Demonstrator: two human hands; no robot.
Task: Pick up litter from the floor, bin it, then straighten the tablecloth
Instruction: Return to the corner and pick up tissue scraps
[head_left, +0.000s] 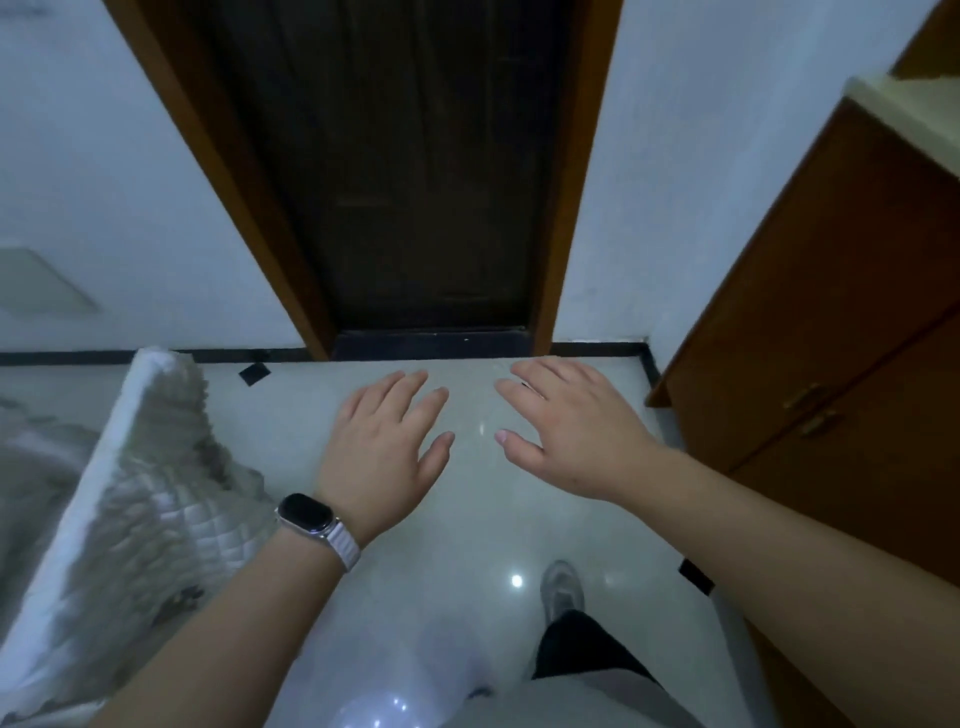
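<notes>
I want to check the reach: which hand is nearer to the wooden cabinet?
Right. The right hand hovers open over the floor, a short way from the wooden cabinet. The left hand, also open, is farther, toward the tablecloth.

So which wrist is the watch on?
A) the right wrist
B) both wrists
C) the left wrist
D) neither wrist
C: the dark-faced watch with a pale strap sits on the wrist just behind the left hand, while the wrist behind the right hand is bare.
</notes>
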